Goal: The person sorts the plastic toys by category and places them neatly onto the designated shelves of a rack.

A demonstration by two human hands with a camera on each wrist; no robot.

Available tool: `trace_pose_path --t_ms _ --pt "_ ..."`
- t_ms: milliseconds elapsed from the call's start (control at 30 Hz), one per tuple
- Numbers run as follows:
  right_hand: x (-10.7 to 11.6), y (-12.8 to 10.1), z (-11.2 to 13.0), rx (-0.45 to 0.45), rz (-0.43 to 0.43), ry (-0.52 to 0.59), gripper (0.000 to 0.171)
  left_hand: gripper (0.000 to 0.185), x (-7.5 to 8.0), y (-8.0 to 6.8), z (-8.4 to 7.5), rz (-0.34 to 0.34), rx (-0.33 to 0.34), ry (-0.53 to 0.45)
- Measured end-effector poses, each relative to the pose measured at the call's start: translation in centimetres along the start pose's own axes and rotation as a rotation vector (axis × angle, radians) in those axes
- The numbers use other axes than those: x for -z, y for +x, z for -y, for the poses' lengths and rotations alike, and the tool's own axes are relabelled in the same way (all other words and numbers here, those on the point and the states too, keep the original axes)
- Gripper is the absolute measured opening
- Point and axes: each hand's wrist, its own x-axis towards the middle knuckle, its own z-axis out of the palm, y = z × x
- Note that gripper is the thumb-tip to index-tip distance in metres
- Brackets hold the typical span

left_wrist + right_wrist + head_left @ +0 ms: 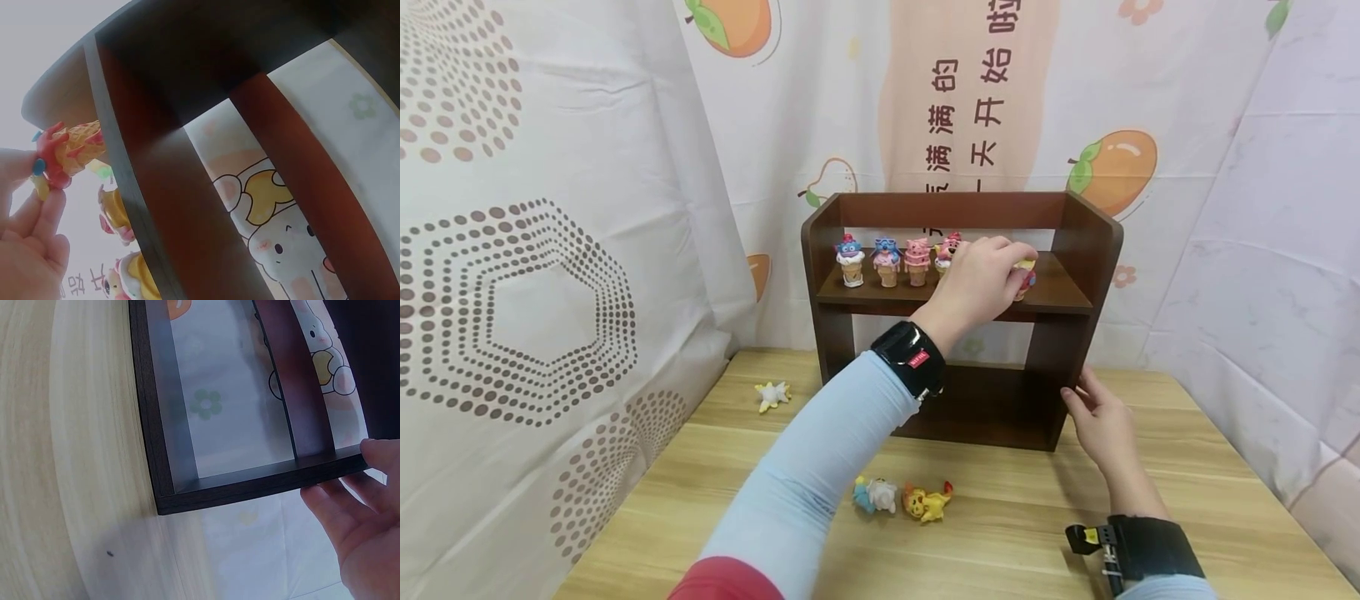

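My left hand [979, 275] reaches over the upper board of a dark brown wooden shelf [962, 210]. It pinches an ice-cream-cone figurine [70, 150] by its red top, with fingers and thumb around the blue and yellow details. The waffle cone points at the shelf board in the left wrist view. Several similar cone figurines stand in a row to the left, among them a blue-topped figurine [850, 262] and a pink figurine [917, 262]; the nearest is partly behind my hand. My right hand [1101, 421] grips the front edge of the shelf's right side panel, thumb inside, fingers outside.
On the wooden table [1000, 533] before the shelf lie a blue and white figurine [876, 496] and a yellow figurine [927, 503]. A white and yellow figurine [772, 396] lies left of the shelf. A printed curtain [760, 125] hangs behind.
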Motion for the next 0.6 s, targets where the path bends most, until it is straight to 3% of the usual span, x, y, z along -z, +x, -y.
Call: trace_pose_path --t_ms 267,600 --pt "0.04 0.07 0.08 -0.002 0.005 0.014 0.052 0.029 0.14 0.82 -0.44 0.084 0.081 0.036" --pt "-0.05 -0.01 0.06 -0.002 0.01 0.034 0.052 0.035 -0.15 0.9 -0.67 0.107 0.079 0.127"
